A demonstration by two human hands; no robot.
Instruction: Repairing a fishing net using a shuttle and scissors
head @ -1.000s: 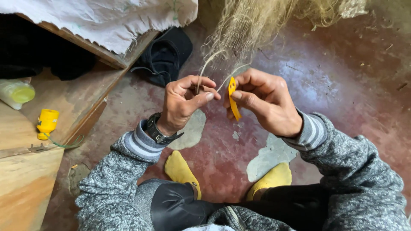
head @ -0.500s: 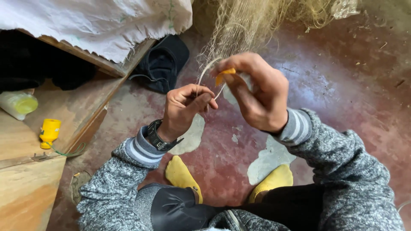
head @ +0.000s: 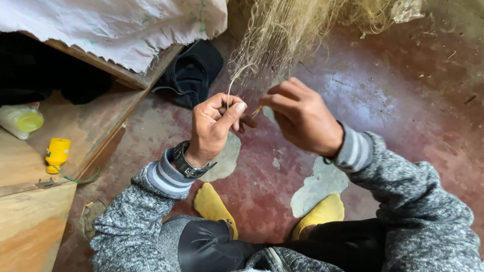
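Floor: dull red concrete (head: 403,100), scuffed and patched grey, lies under everything; your fishing net is the landmark for every place below.
Feet: your two yellow socks (head: 214,206) rest on the floor, nearest to you and well below the net.
Left hand: your left hand (head: 214,126) sits just under the net's lower edge, fist closed, thumb pressed over a pale cord (head: 233,83) that rises from the fist into the mesh.
Right hand: your right hand (head: 302,118) is level with the left and just beside it, fingers curled shut around a small yellow netting needle (head: 257,110); only its tip shows between the hands.
Key relation: the net (head: 292,30) hangs straight ahead of and above both hands; the cord runs roughly upright from your left fist, and that hand is the nearer one to it.
Needle axis: the tip slants toward your left thumb; I cannot tell the rest, as your fingers hide it.
Bench: a wooden bench (head: 30,166) stands well left of the net, carrying a yellow spool (head: 57,153) with green thread and a pale plastic bottle (head: 20,121) lying on its side; its contents cannot be told.
Beyond: a dark bag (head: 194,70) lies on the floor left of the net's foot, and a white woven sack (head: 116,25) drapes over the bench's far end.
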